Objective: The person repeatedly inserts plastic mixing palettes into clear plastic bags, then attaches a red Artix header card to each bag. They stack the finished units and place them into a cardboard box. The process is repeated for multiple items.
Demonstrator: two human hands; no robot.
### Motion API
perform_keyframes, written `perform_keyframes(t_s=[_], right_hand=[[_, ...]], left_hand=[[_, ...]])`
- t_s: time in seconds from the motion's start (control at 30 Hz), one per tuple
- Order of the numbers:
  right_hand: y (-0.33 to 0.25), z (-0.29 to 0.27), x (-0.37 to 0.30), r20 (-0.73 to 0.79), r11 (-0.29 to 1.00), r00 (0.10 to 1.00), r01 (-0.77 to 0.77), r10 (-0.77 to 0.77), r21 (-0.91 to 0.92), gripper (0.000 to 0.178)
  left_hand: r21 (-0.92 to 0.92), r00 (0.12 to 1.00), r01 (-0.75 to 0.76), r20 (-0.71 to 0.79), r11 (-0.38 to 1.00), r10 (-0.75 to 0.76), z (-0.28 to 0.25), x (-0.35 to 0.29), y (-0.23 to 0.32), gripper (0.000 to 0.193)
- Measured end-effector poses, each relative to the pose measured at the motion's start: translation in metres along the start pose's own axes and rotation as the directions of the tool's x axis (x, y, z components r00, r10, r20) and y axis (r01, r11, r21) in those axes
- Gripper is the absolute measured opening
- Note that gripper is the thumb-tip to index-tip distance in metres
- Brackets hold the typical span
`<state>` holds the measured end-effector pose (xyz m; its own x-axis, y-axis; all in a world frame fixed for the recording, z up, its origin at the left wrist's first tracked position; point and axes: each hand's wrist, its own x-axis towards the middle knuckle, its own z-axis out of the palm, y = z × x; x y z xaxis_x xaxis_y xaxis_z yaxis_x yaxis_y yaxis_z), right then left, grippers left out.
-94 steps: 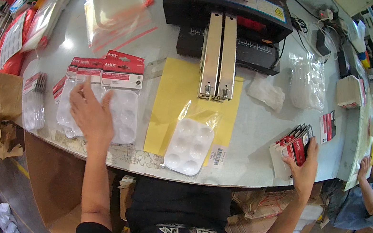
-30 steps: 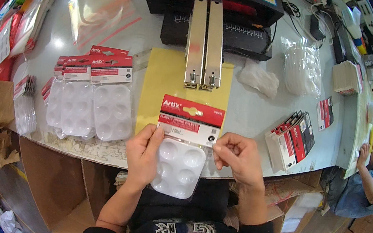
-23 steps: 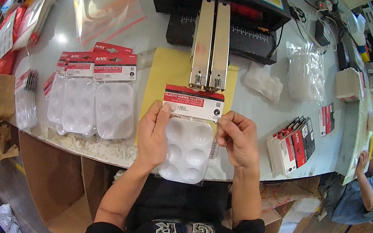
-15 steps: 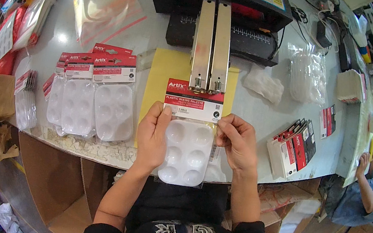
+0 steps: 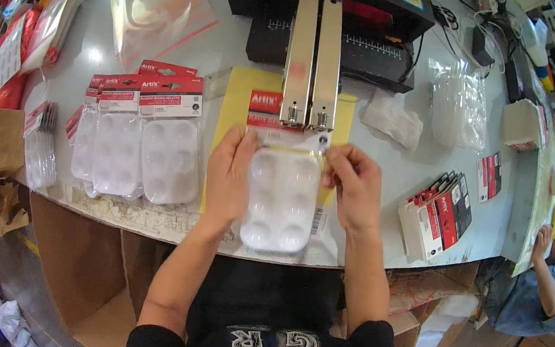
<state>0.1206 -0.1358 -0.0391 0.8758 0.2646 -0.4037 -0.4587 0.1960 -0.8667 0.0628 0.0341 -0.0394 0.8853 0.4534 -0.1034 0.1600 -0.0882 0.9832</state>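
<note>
A white plastic mixing palette (image 5: 279,201) in a clear bag lies flat in front of me, its red and white header card (image 5: 265,103) at the far end. The card's upper part reaches under the two metal arms (image 5: 300,62) of a black bench machine (image 5: 370,58). My left hand (image 5: 228,177) pinches the bag's left edge just below the card. On the opposite edge, my right hand (image 5: 357,189) pinches the bag with thumb and curled fingers. A yellow sheet (image 5: 233,106) lies underneath, partly covered by the pack and my hands.
Finished-looking palette packs (image 5: 169,157) overlap at the left, beside a thin stack of packs (image 5: 42,145). Folded header cards (image 5: 433,215) stand at the right, near a clear bag of plastic pieces (image 5: 459,107) and white cloth (image 5: 393,119). Another person's arm (image 5: 547,278) shows far right.
Both hands have moved the bagged palette away from me. Its header card now sits further under the metal arms, and the palette has cleared the table's front edge.
</note>
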Motion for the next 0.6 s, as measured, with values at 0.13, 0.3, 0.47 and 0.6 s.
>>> perform_keyframes(t_s=[0.13,0.3,0.47,0.6], right_hand=[[0.007,-0.005,0.016,0.046,0.998,0.999,0.024,-0.027,0.061,0.014],[-0.008,-0.005,0.005,0.020,0.974,0.998,0.061,-0.059,-0.217,0.019],[-0.072,-0.079,-0.058,-0.194,0.531,0.874,0.084,-0.446,-0.843,0.066],[-0.067,-0.157,-0.077,0.032,0.045,0.853,0.065,-0.521,-0.997,0.104]], left_hand=[[-0.139,0.998,0.047,0.036,0.989,-0.043,0.002,0.018,-0.011,0.025],[-0.088,0.999,0.038,0.038,0.995,-0.034,-0.001,0.012,-0.025,0.021],[0.520,0.977,0.070,-0.206,0.851,0.046,-0.073,0.018,0.017,0.024],[0.930,0.849,0.164,-0.303,0.329,0.432,-0.083,0.012,0.024,0.054]])
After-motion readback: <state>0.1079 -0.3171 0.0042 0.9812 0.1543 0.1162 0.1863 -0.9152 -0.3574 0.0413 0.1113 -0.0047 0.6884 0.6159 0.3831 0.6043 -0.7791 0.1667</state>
